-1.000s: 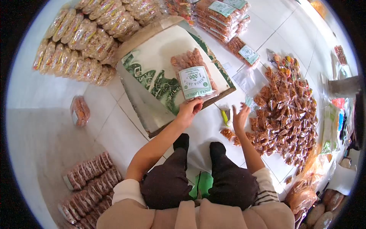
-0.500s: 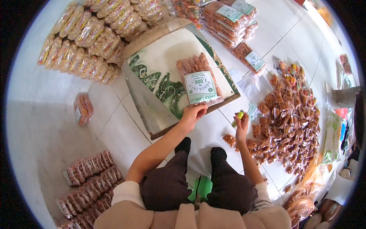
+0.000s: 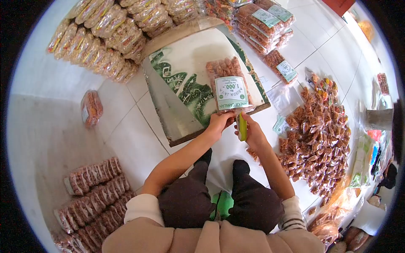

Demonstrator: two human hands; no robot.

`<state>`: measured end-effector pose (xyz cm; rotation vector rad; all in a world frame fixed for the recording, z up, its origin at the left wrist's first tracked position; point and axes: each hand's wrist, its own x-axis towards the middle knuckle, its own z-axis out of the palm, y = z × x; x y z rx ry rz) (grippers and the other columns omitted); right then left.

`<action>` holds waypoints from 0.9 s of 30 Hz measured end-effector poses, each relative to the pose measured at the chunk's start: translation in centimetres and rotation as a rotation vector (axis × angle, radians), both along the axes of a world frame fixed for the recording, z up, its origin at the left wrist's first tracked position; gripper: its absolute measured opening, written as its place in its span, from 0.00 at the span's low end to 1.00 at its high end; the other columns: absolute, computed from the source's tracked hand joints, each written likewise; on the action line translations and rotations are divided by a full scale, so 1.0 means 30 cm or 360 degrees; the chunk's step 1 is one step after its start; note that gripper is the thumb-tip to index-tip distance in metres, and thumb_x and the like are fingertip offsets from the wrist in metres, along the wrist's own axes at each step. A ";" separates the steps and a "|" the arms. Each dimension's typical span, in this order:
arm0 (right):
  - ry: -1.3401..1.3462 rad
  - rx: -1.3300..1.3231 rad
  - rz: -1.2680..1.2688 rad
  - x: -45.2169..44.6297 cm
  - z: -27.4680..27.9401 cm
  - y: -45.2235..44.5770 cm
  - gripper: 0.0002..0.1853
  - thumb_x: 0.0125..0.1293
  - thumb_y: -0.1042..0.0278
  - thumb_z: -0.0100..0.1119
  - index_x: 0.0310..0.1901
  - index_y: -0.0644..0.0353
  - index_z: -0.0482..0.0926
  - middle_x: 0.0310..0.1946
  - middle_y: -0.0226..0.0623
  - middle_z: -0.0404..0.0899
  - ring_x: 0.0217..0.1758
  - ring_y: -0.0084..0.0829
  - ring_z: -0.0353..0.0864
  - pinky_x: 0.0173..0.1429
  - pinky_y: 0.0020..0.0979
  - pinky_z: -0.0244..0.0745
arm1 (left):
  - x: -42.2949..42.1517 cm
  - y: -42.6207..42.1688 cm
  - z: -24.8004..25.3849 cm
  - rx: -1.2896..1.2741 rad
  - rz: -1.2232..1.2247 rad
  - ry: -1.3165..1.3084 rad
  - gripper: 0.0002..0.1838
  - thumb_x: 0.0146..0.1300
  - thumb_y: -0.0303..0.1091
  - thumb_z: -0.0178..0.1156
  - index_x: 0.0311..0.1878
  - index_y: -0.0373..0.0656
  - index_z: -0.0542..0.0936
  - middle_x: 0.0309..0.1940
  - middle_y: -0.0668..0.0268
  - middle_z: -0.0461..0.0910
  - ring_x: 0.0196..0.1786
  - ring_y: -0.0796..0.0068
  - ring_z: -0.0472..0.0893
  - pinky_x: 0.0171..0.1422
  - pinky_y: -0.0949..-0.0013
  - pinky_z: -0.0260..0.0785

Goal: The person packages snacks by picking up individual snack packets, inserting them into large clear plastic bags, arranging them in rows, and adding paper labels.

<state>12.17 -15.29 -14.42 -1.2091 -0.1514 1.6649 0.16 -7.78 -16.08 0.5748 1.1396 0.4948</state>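
A clear bag of brown snacks [image 3: 230, 88] with a green-and-white label lies on a low board-topped stand [image 3: 181, 126]. My left hand [image 3: 220, 123] is closed on the bag's near edge, thumb and fingers pinching the plastic. In my right hand [image 3: 253, 131] is a small lime-green stapler [image 3: 241, 126], upright and close beside my left fingers at the bag's edge. Whether the stapler's jaws touch the plastic cannot be made out.
To the right lies a large heap of small snack packets [image 3: 316, 139]. Labelled snack bags [image 3: 263, 25] are stacked behind, with a single bag [image 3: 280, 66] nearer. Pale snack packs [image 3: 97, 42] fill the back left. Rows of packs [image 3: 93, 198] lie front left.
My right hand has brought the stapler leftward and up to the bag's near edge. My left hand keeps its pinch there. The whole view has shifted slightly.
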 end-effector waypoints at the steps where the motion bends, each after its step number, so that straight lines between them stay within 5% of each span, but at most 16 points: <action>1: -0.0017 -0.0010 0.0000 0.009 0.005 0.010 0.26 0.58 0.47 0.53 0.46 0.64 0.69 0.36 0.35 0.70 0.38 0.28 0.71 0.40 0.29 0.70 | 0.003 -0.001 -0.007 -0.0002 0.0004 -0.0005 0.06 0.52 0.28 0.60 0.34 0.43 0.77 0.27 0.72 0.76 0.27 0.85 0.73 0.32 0.82 0.68; 12: -0.0179 -0.0123 -0.0072 0.013 -0.015 0.063 0.20 0.52 0.56 0.62 0.36 0.67 0.74 0.28 0.37 0.73 0.27 0.27 0.72 0.31 0.26 0.69 | 0.002 -0.004 -0.020 0.0088 0.0032 0.0049 0.07 0.52 0.28 0.59 0.34 0.38 0.78 0.27 0.68 0.77 0.27 0.81 0.76 0.33 0.80 0.71; 16: -0.0255 -0.0084 -0.0255 -0.017 -0.042 0.072 0.16 0.51 0.61 0.63 0.33 0.67 0.75 0.27 0.37 0.74 0.27 0.27 0.72 0.32 0.26 0.69 | 0.007 -0.007 -0.010 0.0037 -0.0058 0.0036 0.06 0.56 0.28 0.55 0.37 0.43 0.77 0.30 0.71 0.77 0.30 0.83 0.73 0.37 0.80 0.68; 25: -0.0263 -0.0002 -0.0392 -0.047 -0.030 0.068 0.12 0.56 0.67 0.55 0.35 0.69 0.76 0.30 0.36 0.74 0.30 0.25 0.73 0.32 0.26 0.68 | 0.051 -0.066 0.049 0.0185 0.0291 -0.0148 0.14 0.51 0.38 0.65 0.37 0.41 0.77 0.30 0.71 0.76 0.29 0.81 0.73 0.34 0.77 0.66; 27: -0.0298 -0.0074 -0.0492 -0.057 -0.024 0.069 0.11 0.56 0.68 0.55 0.35 0.69 0.76 0.29 0.36 0.75 0.29 0.24 0.73 0.31 0.25 0.67 | 0.042 -0.064 0.049 0.0000 0.0259 -0.0280 0.15 0.52 0.37 0.65 0.40 0.43 0.76 0.34 0.70 0.77 0.35 0.79 0.76 0.42 0.75 0.69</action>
